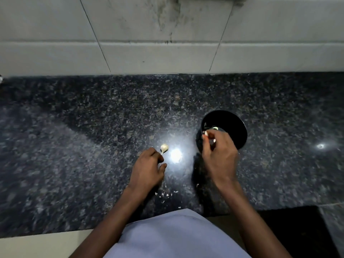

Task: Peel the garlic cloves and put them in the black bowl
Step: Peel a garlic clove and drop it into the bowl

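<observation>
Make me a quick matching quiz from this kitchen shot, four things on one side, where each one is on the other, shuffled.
Things:
1. garlic clove
2. black bowl
3. peel scraps
4. right hand

Places:
A. over the bowl's near rim, pinching a pale piece
B. on the counter by the left hand's fingertips
C. on the counter, right of centre
D. scattered near the counter's front edge

Pairs: 1-B, 2-C, 3-D, 4-A

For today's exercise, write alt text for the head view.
Over a black bowl, the right hand pinches a peeled garlic clove. The left hand reaches for an unpeeled clove on the dark granite counter, with peel scraps nearby.
</observation>
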